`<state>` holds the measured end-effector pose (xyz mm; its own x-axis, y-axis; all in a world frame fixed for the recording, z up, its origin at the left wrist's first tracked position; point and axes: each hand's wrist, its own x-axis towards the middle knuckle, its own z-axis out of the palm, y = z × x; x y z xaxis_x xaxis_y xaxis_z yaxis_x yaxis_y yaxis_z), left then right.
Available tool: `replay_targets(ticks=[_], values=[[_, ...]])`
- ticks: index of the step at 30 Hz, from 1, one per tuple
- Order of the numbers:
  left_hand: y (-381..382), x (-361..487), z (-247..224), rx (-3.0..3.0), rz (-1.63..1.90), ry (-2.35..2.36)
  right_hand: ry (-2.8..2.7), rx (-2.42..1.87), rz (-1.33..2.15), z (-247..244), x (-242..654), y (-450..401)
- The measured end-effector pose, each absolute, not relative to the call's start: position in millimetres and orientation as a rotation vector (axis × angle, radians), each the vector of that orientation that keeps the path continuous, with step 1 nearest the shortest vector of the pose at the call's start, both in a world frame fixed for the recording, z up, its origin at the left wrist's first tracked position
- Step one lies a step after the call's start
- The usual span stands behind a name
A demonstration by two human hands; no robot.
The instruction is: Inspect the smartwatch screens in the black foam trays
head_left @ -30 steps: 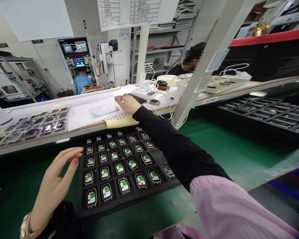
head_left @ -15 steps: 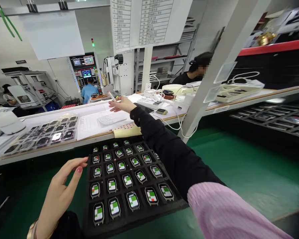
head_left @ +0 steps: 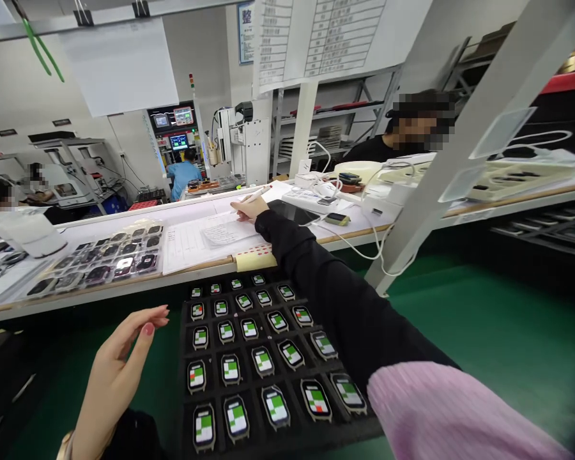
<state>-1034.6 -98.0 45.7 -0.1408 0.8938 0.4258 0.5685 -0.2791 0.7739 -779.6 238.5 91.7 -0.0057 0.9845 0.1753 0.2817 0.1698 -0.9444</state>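
My right hand (head_left: 250, 208) reaches forward over the shelf and is closed around a slim white pen (head_left: 264, 191), whose end points up to the right. Under and beside that hand lie written paper sheets (head_left: 186, 246) and a small stack of notes (head_left: 227, 232). Low on the left, my left hand (head_left: 124, 358) is open and holds nothing, thumb apart from the fingers. It hovers just left of a black compartment tray (head_left: 225, 390). Rows of watch bodies, such as one watch (head_left: 275, 406), sit in it with lit green and white screens; my right sleeve covers part of the tray.
A clear tray of dark watch parts (head_left: 100, 260) stands on the shelf at left. A white post (head_left: 426, 204) rises at right, near white cables (head_left: 381, 246) and a power strip (head_left: 316, 199). Co-workers sit beyond; one person (head_left: 412, 134) is at back right.
The pen has swung from leaning left to leaning right, and the right fingers have closed round it over the papers. The view has shifted, so the scene sits further right.
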Motion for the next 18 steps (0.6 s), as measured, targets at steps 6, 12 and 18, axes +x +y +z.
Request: replay_targets(ticks=[6,12,18], values=[[-88.8,-1032.9,46.3,1.745,1.343,1.639,-1.435,-1.465,0.571,86.3,-776.3,239.1],[-90.2,-1036.2,43.4,1.724,1.339,1.677,-1.498,-1.474,0.530,85.6,-774.6,236.3],[-89.4,-1032.4,46.3,1.717,1.312,1.700,-1.542,-1.452,0.559,84.1,-775.4,234.0]])
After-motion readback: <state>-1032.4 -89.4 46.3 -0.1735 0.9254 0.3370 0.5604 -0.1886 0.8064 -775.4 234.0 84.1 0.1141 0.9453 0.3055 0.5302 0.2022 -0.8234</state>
